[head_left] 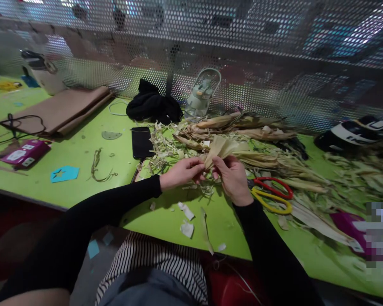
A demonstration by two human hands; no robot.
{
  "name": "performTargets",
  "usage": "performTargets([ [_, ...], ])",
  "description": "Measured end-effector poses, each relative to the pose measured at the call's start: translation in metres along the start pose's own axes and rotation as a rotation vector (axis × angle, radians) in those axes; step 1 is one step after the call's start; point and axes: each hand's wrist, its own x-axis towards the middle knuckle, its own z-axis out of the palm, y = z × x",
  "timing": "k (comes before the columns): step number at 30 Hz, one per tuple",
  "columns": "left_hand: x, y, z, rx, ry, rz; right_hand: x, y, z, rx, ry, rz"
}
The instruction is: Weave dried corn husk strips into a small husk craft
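Observation:
My left hand [182, 172] and my right hand [232, 177] meet over the green table [79, 148], both pinched on one pale dried corn husk [221, 148] that fans up between them. Behind the husk lies a heap of dried husks and strips [242, 136]. Red and yellow scissors [271, 193] lie just right of my right hand. Small husk scraps [187, 219] sit on the table below my hands.
A black phone [141, 142], black cloth [153, 106] and a pale green bottle [201, 95] stand behind the heap by a perforated metal screen [274, 63]. Brown folded paper [64, 108], a purple packet [25, 153] and a blue cut-out [64, 173] lie left.

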Motion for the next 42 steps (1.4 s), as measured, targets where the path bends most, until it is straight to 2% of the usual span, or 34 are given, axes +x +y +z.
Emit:
performTargets([
  [2,-0.001,-0.003,0.000,-0.111,-0.004,0.030,-0.001,0.002,0.001,-0.001,0.005,0.037],
  [6,-0.002,-0.006,-0.001,-0.142,0.022,0.086,-0.005,0.001,0.005,0.010,-0.028,0.119],
  [10,-0.002,-0.005,-0.002,-0.246,0.043,0.048,-0.006,-0.002,0.008,0.110,-0.003,0.110],
  [15,-0.001,-0.003,-0.002,-0.288,0.055,-0.005,-0.004,0.001,0.006,0.103,-0.008,0.124],
  [21,-0.001,-0.006,-0.003,-0.215,-0.054,-0.064,-0.003,0.007,0.005,0.023,-0.030,0.133],
  [25,0.002,-0.005,-0.001,-0.370,0.062,-0.105,-0.005,0.010,0.007,0.001,0.016,0.087],
  [28,0.005,-0.002,-0.001,-0.470,0.168,-0.169,-0.007,0.010,0.007,-0.117,0.032,0.026],
  [30,0.006,0.000,-0.002,-0.505,0.188,-0.220,-0.008,0.011,0.006,-0.195,0.024,-0.008],
  [32,0.006,0.000,-0.004,-0.520,0.159,-0.242,-0.006,0.013,0.005,-0.210,0.027,-0.013],
  [35,0.006,-0.003,-0.005,-0.509,0.108,-0.191,-0.002,0.018,0.004,-0.164,0.053,0.047],
  [40,0.007,-0.011,-0.007,-0.472,0.224,-0.084,0.000,0.023,0.008,-0.035,0.029,0.101],
  [42,0.008,-0.012,-0.008,-0.460,0.234,-0.077,-0.001,0.022,0.010,-0.017,0.017,0.104],
])
